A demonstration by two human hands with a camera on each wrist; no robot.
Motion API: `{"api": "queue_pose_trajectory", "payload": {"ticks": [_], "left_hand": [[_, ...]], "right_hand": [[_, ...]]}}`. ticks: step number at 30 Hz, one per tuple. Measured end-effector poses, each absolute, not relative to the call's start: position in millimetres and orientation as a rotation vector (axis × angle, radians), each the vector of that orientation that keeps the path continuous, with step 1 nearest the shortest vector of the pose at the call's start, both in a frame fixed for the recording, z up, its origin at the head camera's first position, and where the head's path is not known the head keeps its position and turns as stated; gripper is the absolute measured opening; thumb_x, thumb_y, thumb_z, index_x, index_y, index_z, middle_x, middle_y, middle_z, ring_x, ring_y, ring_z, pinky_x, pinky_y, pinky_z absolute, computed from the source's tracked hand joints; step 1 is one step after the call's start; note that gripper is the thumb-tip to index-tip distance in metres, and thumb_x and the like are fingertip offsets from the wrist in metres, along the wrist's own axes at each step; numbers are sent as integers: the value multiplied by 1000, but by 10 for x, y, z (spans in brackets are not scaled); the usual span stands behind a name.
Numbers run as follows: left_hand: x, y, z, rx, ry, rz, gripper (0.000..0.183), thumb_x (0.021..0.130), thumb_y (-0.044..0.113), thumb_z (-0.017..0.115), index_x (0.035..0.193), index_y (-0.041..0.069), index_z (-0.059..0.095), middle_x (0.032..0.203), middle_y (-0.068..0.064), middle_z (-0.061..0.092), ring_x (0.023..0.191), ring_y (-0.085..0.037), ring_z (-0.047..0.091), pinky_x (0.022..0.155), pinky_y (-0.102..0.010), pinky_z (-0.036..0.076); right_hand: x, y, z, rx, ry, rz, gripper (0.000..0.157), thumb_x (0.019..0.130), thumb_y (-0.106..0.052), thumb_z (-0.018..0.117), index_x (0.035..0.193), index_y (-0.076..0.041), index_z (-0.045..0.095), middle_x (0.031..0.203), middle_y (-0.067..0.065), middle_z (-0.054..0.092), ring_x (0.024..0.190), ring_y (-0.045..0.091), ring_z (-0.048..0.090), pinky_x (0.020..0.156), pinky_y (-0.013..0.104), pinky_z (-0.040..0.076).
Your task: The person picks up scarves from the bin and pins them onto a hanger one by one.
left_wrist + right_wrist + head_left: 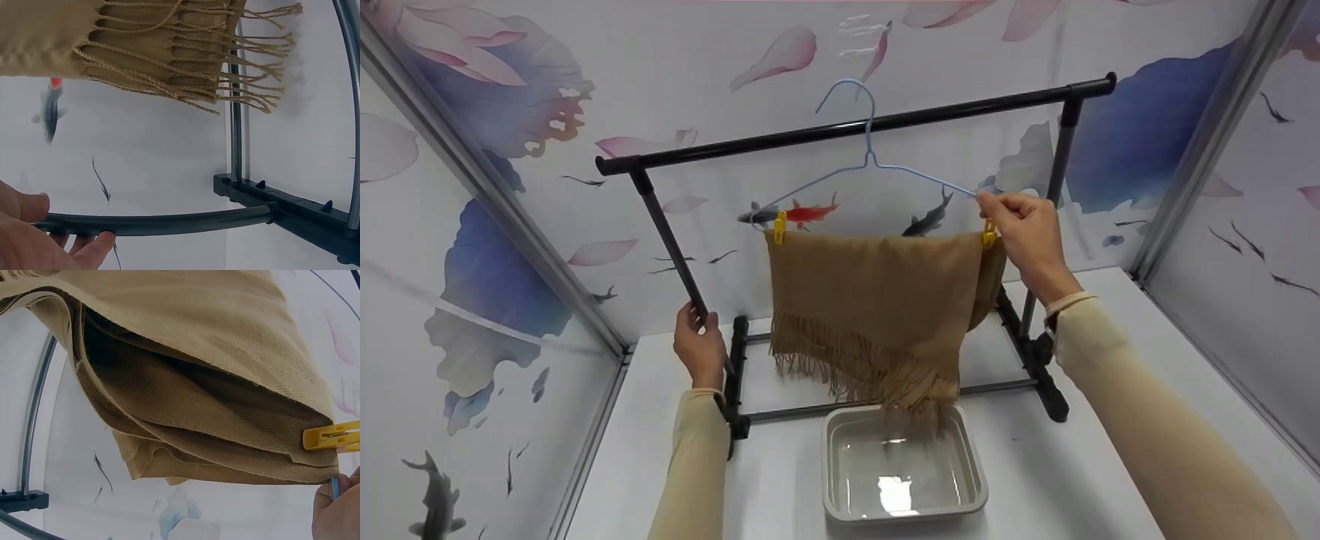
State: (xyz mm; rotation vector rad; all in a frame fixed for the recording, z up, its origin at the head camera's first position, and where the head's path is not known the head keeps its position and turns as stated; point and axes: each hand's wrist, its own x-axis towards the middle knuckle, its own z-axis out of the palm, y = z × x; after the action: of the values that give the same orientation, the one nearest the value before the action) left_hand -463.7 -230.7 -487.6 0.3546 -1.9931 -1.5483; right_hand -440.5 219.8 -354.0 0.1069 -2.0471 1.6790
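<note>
My right hand (pixel 1027 238) pinches the right corner of a light-blue wire hanger (pixel 924 176). A folded brown fringed scarf (pixel 877 292) hangs over the hanger's lower part. Two yellow clips, a left clip (pixel 780 228) and a right clip (pixel 989 234), grip its upper corners; the right wrist view shows the right clip (pixel 332 436) biting the layered cloth near my fingertips. The hanger's hook (pixel 851 81) rises in front of the black top bar (pixel 780 140), its tip above the bar. My left hand (pixel 701 351) holds the rack's left post (pixel 169 224), thumb and fingers on opposite sides.
Below the scarf's fringe stands a light-grey plastic basin (pixel 829 480) on the white tabletop (pixel 780 487). The rack's black feet (pixel 1054 397) and lower rail (pixel 802 412) are behind it. Printed white panels (pixel 690 82) enclose the back and sides.
</note>
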Motion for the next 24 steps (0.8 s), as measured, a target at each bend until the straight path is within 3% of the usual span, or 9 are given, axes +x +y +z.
{"api": "queue_pose_trajectory", "payload": {"ticks": [9, 20, 24], "left_hand": [[-4633, -2277, -4893, 362, -1999, -1559, 41, 101, 3, 59, 142, -2, 53, 140, -25, 59, 132, -39, 56, 111, -51, 42], [-4627, -2286, -4993, 408, -1986, -1577, 38, 102, 2, 58, 140, -3, 53, 136, -26, 60, 130, -38, 56, 108, -49, 44], [-4632, -2283, -5002, 418, -1985, -1593, 38, 103, 3, 56, 140, -2, 53, 136, -26, 60, 130, -38, 56, 108, -50, 43]], "right_hand": [[-4421, 2219, -3654, 129, -2103, 1663, 37, 97, -46, 69, 90, -10, 77, 81, -4, 60, 75, 15, 45, 62, 26, 34], [-4438, 2199, -3751, 125, -2121, 1692, 40, 97, -46, 69, 92, -7, 77, 91, -5, 65, 81, 15, 47, 66, 26, 36], [-4458, 2203, -3806, 105, -2158, 1689, 40, 98, -46, 67, 94, -8, 76, 87, -5, 63, 82, 15, 47, 67, 27, 37]]}}
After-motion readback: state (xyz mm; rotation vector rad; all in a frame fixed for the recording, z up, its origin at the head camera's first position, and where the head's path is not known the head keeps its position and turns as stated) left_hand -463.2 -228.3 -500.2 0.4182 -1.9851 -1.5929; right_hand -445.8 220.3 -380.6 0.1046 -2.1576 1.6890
